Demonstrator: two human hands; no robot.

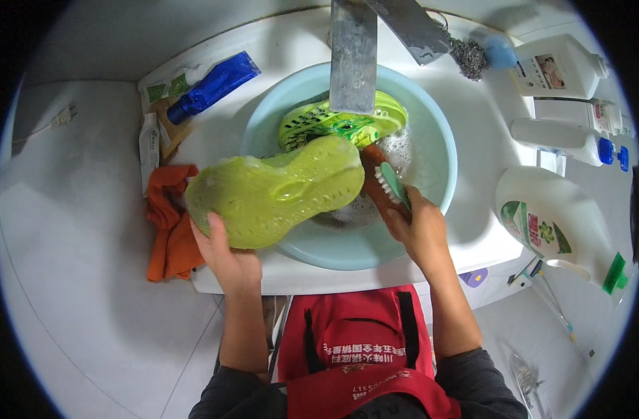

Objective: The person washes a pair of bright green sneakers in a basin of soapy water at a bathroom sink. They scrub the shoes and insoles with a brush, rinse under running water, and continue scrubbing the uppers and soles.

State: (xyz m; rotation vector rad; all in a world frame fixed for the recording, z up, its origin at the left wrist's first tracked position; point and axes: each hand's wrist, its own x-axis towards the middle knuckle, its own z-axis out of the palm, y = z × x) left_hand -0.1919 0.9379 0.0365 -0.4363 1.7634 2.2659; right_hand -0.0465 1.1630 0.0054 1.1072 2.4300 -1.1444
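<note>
My left hand (227, 259) grips one end of a wet yellow-green clog (277, 191), held tilted over the near left rim of a light blue plastic basin (445, 157); its sole side seems to face up. In my right hand (421, 225) is a green scrub brush (393, 184) with white bristles, at the basin's right side. A reddish-brown thing (374, 178), perhaps a cloth, lies against the brush and my fingers. Farther back in the basin rests another green clog (345, 120) with dark and green markings, partly behind the metal faucet. Foamy water shows below.
The basin stands in a white sink (474, 125) under a metal faucet (353, 57). Steel wool (468, 57) lies at the back right. Several bottles line the right, including a large detergent jug (555, 225). An orange cloth (175, 225) and a blue tube (214, 86) lie left.
</note>
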